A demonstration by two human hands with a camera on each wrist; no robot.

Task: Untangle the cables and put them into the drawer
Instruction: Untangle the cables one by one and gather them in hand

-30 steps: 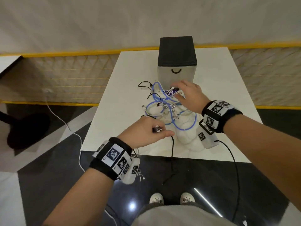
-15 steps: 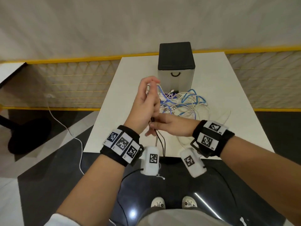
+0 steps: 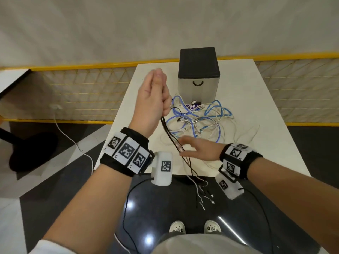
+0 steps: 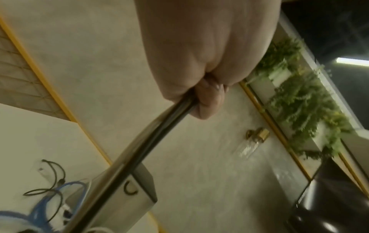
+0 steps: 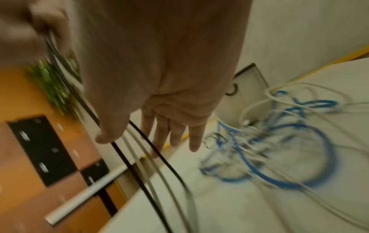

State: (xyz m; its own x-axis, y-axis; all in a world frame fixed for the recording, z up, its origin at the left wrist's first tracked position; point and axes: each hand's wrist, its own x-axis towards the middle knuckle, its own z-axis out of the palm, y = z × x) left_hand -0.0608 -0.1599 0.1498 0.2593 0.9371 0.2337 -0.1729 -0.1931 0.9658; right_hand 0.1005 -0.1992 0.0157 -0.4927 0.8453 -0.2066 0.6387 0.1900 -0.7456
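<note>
**Black and white cables lifted clear of the tangle**

Your left hand (image 3: 153,97) is raised above the near-left part of the white table (image 3: 266,114), its fingers curled tight around a small bunch of black and white cables (image 3: 176,143). The left wrist view shows the same grip from below, the bunch (image 4: 139,149) leaving your fist (image 4: 201,52) and running down across the picture.

From that fist the bunch slants down and toward you, passes your right hand (image 3: 200,150), crosses the near edge of the table and hangs over the dark floor (image 3: 91,195), its plug ends dangling just ahead of your shoes (image 3: 177,227).

Your right hand is held low over the near edge, fingers straight and spread, gripping nothing. Its fingertips (image 3: 183,142) are at the bunch; the right wrist view, blurred, shows the strands (image 5: 143,159) running between thumb and fingers (image 5: 175,132), and whether they touch cannot be told.

Beyond your hands, the rest of the cables lie on the table as a loose tangle of blue and white loops (image 3: 201,120), with one thin black lead (image 3: 177,110) at its left side. The tangle reaches up to the foot of the drawer unit (image 3: 199,83), a small box with a black top, pale front and dark curved handle (image 3: 197,83). Its drawer is closed, and no cable is inside it.

Behind the table runs a yellow mesh barrier (image 3: 82,92) below a pale wall (image 3: 165,24).
</note>
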